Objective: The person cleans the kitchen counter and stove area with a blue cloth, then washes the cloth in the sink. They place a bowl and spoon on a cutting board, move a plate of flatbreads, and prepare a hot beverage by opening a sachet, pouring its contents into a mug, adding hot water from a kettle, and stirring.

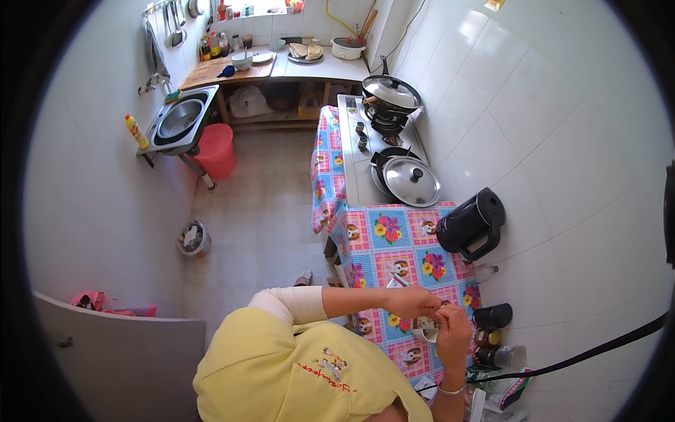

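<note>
Over the patterned tablecloth (369, 221), my left hand (414, 301) and my right hand (453, 332) meet, with fingertips close together. Both pinch a small printed packet (423, 323), which hangs between them. Just below it is a white cup (428, 334), partly hidden by the packet and my right hand. A white carton or packet (397, 281) with coloured print lies behind my left forearm. A bracelet circles my right wrist.
A black electric kettle (469, 224) stands near the tiled wall, beyond it a stove (358, 179) with a lidded pan (411, 182) and a lidded wok (391, 94). Jars (488, 337) line the table's right side. A black cable (580, 351) crosses at lower right. The sink (182, 118) is across the floor.
</note>
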`<state>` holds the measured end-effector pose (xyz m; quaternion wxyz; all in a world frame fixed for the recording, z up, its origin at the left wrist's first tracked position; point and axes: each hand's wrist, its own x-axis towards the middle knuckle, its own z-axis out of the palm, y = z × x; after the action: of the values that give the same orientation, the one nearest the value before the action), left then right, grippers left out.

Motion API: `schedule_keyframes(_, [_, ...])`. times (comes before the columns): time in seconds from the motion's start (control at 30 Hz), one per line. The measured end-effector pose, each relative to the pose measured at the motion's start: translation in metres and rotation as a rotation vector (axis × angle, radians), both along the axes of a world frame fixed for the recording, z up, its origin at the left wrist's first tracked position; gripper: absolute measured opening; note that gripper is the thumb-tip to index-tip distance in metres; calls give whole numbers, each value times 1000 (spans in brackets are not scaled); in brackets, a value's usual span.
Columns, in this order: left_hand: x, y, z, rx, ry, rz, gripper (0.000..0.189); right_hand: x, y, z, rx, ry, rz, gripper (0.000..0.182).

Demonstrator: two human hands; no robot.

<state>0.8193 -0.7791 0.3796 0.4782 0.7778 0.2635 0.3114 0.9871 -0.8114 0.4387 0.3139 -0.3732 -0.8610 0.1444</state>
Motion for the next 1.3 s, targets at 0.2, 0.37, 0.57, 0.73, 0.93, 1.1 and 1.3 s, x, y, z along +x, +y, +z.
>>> schedule_keyframes(0.2, [13,0,-9,-298,-442,-91,12,4,0,-3,138,158,-6,13])
schedule_keyframes(0.37, [15,1,-14,-628,-568,-154,13,9,-1,0,120,279,9,11])
schedule_keyframes(0.57, [-3,11,13,-397,-235,-119,19,10,4,9,153,101,147,15])
schedule_keyframes(0.73, [11,10,27,-117,-124,-34,15,13,7,12,219,113,139,15])
schedule_keyframes(0.93, [27,10,16,58,-165,42,9,24,8,-25,-185,724,-169,2])
schedule_keyframes(1.1, [49,12,9,54,-173,98,5,40,15,-45,-309,1717,-324,9])
schedule_keyframes(1.3, [63,10,-30,-201,-219,112,6,130,3,-84,-191,1813,-479,5])
